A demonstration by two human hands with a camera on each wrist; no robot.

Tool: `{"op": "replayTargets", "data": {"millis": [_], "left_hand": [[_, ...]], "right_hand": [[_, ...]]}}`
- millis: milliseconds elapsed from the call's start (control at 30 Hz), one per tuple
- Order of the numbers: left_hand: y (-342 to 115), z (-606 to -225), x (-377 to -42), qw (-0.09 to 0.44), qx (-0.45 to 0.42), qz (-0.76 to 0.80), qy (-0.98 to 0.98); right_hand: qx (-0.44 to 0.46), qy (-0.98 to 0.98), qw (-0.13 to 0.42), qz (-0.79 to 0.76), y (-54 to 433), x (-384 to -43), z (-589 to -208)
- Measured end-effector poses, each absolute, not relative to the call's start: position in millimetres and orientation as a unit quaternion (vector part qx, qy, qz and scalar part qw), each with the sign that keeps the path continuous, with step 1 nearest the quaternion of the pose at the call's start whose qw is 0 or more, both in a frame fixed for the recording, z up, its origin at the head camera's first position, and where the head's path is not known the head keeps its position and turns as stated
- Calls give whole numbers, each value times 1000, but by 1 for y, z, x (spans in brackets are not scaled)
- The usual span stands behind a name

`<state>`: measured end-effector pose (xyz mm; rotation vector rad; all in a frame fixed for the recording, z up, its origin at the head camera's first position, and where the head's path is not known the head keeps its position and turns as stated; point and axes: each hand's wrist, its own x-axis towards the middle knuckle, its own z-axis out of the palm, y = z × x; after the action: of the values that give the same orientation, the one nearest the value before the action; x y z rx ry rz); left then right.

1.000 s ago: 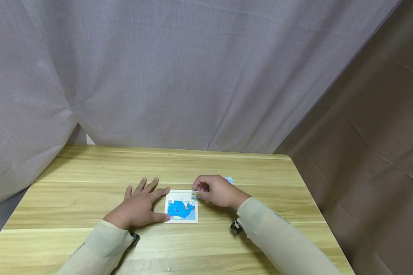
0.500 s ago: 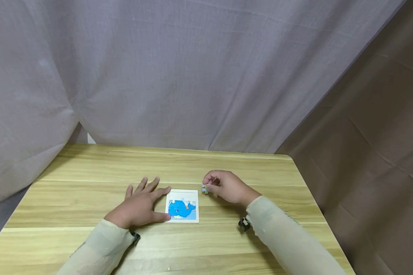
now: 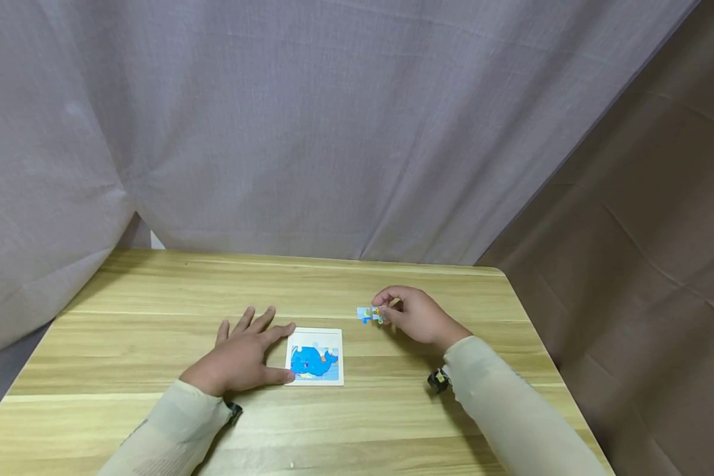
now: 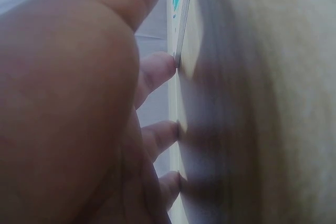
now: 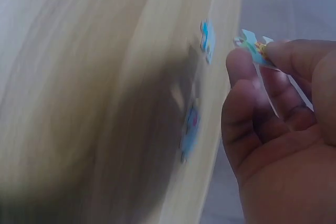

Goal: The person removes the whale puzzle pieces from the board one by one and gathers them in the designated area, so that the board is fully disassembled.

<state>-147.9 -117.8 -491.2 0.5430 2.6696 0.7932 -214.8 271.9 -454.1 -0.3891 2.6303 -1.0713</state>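
A small square jigsaw board [image 3: 317, 338] lies on the table, its lower part showing a blue whale and its upper part cream-coloured. My left hand [image 3: 238, 360] rests at its left edge, fingers spread; thumb and index finger touch the board's left corners. Above the table, up and to the right of the board, my right hand [image 3: 419, 318] pinches a jigsaw piece [image 5: 257, 50] with yellow and pale blue print between thumb and fingers. Two loose pieces lie beneath that hand in the right wrist view: one blue and white [image 5: 208, 40], the other blue with a pink spot [image 5: 190, 129].
The wood-grain table [image 3: 309, 436] extends around both hands. A grey curtain [image 3: 274, 132] hangs along its back edge, and a brown cloth [image 3: 648, 264] hangs on the right.
My right hand has moved away from the board, up and to the right, still pinching the jigsaw piece. A loose piece beside it has come into sight. My left hand stays put.
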Motion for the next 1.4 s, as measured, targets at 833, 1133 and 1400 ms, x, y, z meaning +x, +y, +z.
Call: {"op": "replayTargets", "data": {"millis": [833, 1133, 1400], "left_hand": [[-118, -492, -148, 152, 189, 280, 929], [-118, -494, -149, 152, 190, 279, 929], [-119, -496, -150, 151, 189, 282, 929]], "right_hand": [[-47, 928, 54, -365, 327, -231, -466], [-5, 928, 53, -369, 343, -231, -470], [22, 931, 61, -359, 349, -231, -475]]}}
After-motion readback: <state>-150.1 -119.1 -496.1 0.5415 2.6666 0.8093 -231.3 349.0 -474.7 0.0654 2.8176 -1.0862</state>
